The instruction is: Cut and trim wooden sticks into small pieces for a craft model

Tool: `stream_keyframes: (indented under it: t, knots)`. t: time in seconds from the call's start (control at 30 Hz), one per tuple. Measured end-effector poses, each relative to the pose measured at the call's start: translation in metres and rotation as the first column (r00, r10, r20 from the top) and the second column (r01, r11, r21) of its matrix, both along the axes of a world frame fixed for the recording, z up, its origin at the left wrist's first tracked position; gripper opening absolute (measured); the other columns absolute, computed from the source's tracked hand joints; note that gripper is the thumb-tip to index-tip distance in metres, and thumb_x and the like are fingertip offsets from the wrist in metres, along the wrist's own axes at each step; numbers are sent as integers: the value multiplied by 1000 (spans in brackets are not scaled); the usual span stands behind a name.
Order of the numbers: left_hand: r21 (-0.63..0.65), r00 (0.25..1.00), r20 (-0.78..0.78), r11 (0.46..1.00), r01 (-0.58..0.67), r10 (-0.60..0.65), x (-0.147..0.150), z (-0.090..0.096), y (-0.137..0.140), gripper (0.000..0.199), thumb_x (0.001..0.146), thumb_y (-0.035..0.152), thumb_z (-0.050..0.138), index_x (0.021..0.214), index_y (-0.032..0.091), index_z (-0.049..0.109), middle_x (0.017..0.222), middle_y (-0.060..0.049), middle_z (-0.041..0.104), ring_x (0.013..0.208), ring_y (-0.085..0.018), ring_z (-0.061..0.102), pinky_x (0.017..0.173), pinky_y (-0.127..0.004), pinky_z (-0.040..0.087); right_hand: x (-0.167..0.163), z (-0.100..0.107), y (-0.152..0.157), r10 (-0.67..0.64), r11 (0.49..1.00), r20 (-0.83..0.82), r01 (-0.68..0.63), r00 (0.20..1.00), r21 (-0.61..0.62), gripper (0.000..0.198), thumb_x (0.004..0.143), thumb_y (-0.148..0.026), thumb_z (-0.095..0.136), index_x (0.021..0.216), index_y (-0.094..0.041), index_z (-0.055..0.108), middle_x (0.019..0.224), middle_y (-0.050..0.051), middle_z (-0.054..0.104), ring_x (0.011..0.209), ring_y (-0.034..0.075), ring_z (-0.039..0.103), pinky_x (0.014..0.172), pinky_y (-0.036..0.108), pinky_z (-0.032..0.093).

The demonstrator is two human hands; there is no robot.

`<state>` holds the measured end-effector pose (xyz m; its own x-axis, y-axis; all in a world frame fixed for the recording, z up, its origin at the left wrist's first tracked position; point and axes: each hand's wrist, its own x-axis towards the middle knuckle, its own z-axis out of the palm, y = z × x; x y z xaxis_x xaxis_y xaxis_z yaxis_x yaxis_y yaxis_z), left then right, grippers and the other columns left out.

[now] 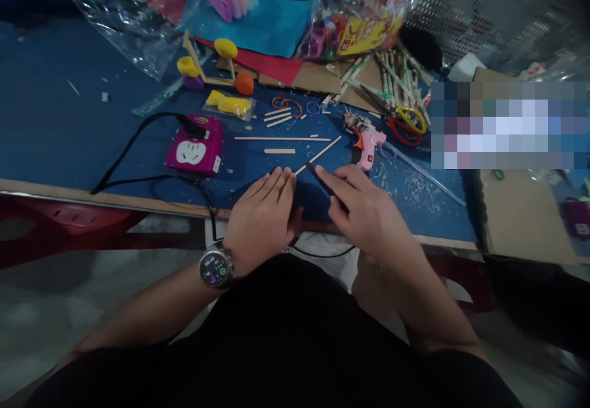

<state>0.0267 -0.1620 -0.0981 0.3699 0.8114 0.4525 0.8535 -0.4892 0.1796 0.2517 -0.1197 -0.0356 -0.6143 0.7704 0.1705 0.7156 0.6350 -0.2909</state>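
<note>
My left hand [265, 211] lies palm down at the table's front edge, fingers stretched out flat, with a watch on the wrist. Its index fingertip touches the near end of a thin wooden stick [325, 151], which slants away to the right. In my right hand [364, 205] is a slim, dark, flat tool [321, 179], perhaps a cutter. The tool's tip is close beside the stick; whether they touch I cannot tell. Beyond the hands lie another long stick [281, 139] and a short flat wooden piece [279, 150].
A pink glue gun [367, 150] lies right of the stick, with scissors [408, 126] behind it. On the left stands a purple power socket [196, 150] with a black cable. A wooden frame with clay wheels [216, 81], plastic bags and cardboard [523, 211] surround the area.
</note>
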Motion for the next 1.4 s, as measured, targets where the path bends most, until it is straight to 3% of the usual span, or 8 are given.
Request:
stream_keyframes:
  t: [0.2,0.4,0.57,0.73,0.9,1.13,1.2,1.4]
  knots:
    - [-20,999,-1,999,-48,48,-14,18,16,44,110,30,57,146,7,68,144,-20,76,131,-35,76,104,-50,65,33,7,13,-62,995,37,65,997,-80,57,105,-16,50,162,-14,57,138,16,69,121,31,72,104,50,62]
    - [-40,996,-51,996,-75,72,-19,25,34,25,108,31,61,114,17,80,113,-14,81,107,-35,74,90,-52,63,29,11,27,233,954,50,-218,971,-207,52,100,-6,50,147,-17,69,134,13,76,121,28,72,107,48,58]
    - [-7,990,-116,997,-80,79,-18,24,42,32,111,26,51,96,18,78,98,-12,75,96,-31,69,83,-49,61,21,10,42,293,943,70,-276,954,-189,44,103,-9,52,140,-17,74,128,13,77,116,28,70,105,48,56]
    - [7,982,-124,989,-145,145,-23,34,43,33,112,27,47,103,14,77,101,-15,74,99,-34,71,82,-51,61,14,8,60,313,950,31,-313,949,2,38,106,-19,56,138,-16,76,128,15,75,118,31,66,106,51,56]
    - [56,986,-137,995,-84,91,-21,65,49,35,114,28,45,111,13,77,111,-18,75,104,-35,73,86,-53,62,5,17,77,210,934,57,-217,976,285,44,114,-37,50,152,-21,66,140,15,73,131,34,62,113,58,49]
    - [30,945,-326,999,42,-30,6,105,94,45,116,21,30,115,12,73,121,-15,74,114,-32,75,93,-45,62,14,29,99,77,940,180,-131,981,316,55,120,-38,29,112,-16,79,103,13,77,88,24,69,75,39,47]
    - [14,932,-355,996,87,-76,12,105,108,46,116,22,28,119,10,72,124,-16,73,115,-31,75,93,-44,61,20,26,100,40,925,157,-96,987,368,52,120,-36,31,112,-17,78,102,12,77,87,23,69,70,37,43]
    - [-14,948,-241,977,213,-210,17,77,124,41,115,32,38,105,14,73,93,-13,78,83,-26,74,67,-38,47,30,6,95,91,853,146,-153,985,500,35,117,-24,44,108,-15,77,93,9,76,81,20,66,70,35,41]
